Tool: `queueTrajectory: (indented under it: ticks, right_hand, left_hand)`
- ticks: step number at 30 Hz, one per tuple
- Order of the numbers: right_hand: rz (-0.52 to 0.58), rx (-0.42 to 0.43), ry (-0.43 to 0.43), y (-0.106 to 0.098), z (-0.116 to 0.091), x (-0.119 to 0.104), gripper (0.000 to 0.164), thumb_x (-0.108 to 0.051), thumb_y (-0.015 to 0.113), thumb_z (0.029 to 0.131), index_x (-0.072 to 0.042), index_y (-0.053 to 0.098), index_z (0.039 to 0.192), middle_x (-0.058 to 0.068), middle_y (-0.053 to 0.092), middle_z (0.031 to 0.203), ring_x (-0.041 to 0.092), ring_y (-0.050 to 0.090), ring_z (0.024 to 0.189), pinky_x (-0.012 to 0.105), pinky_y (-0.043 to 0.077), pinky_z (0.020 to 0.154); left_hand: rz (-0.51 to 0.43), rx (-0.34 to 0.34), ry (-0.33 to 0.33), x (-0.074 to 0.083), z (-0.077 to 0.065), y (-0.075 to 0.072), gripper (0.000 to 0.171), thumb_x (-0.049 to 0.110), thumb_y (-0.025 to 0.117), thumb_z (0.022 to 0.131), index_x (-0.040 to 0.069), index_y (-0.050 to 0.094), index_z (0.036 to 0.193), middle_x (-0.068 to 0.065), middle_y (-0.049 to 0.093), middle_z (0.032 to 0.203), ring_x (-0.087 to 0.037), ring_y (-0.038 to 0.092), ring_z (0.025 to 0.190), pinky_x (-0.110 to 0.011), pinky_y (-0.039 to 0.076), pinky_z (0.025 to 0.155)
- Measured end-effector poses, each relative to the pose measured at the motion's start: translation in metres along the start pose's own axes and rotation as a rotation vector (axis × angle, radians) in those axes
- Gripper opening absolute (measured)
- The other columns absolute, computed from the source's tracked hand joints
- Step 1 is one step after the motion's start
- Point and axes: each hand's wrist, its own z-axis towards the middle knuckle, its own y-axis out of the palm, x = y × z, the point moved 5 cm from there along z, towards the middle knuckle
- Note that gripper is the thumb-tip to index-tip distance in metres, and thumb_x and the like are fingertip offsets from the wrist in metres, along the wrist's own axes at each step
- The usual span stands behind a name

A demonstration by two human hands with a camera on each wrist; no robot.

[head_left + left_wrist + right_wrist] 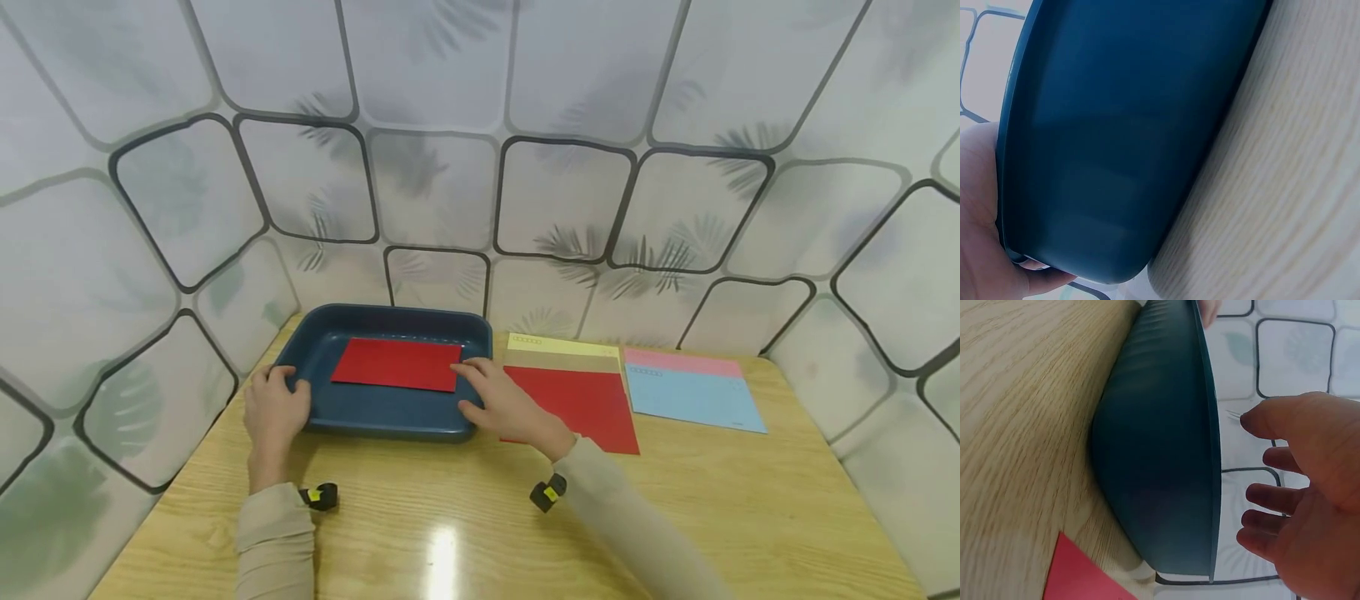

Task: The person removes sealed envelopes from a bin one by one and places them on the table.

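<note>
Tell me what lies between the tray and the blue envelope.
In the head view, red paper, tan paper and a yellow envelope lie there, overlapping; the right hand crosses the gap beside the tray.

A boxed-in tabletop corner, much like a small recording booth; whether a home or an office surrounds it, I cannot tell; pale walls [435, 192], printed with rounded dark outlines and leaves, stand beyond the left hand [277, 410] and the right hand [504, 402] and turn in on either side of them; a wood-grain table [375, 550] spreads beneath both hands; a camera [547, 493] sits at each wrist; coloured papers [697, 400] lie to the right of the right hand.
</note>
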Motion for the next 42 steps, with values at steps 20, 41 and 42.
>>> queueTrajectory:
  ticks: [20, 41, 42]
  right_hand:
    - [-0.134, -0.087, -0.068, 0.036, 0.052, -0.033, 0.049, -0.019, 0.065, 0.094, -0.006, 0.052, 0.14, 0.01, 0.051, 0.138, 0.023, 0.049, 0.125, 0.034, 0.046, 0.103]
    - [-0.036, -0.143, 0.229, 0.063, 0.063, -0.009, 0.071, -0.03, 0.072, 0.089, -0.014, 0.041, 0.151, 0.015, 0.042, 0.151, 0.032, 0.039, 0.138, 0.051, 0.038, 0.11]
    - [-0.045, -0.156, 0.251, 0.064, 0.063, -0.008, 0.075, -0.031, 0.073, 0.089, -0.014, 0.039, 0.153, 0.015, 0.04, 0.152, 0.033, 0.037, 0.14, 0.053, 0.036, 0.11]
  left_hand:
    - [0.009, 0.023, -0.018, -0.009, -0.003, -0.007, 0.045, 0.023, 0.041, 0.097, -0.001, 0.052, 0.133, -0.028, 0.032, 0.15, -0.051, 0.03, 0.133, -0.068, 0.034, 0.097]
    - [-0.005, 0.007, 0.007, -0.003, 0.004, 0.001, 0.045, 0.023, 0.041, 0.097, -0.001, 0.053, 0.133, -0.028, 0.031, 0.152, -0.053, 0.031, 0.133, -0.068, 0.034, 0.097]
    - [-0.006, 0.005, 0.006, -0.003, 0.003, 0.002, 0.045, 0.023, 0.041, 0.097, -0.001, 0.053, 0.133, -0.028, 0.03, 0.152, -0.053, 0.031, 0.133, -0.067, 0.033, 0.097]
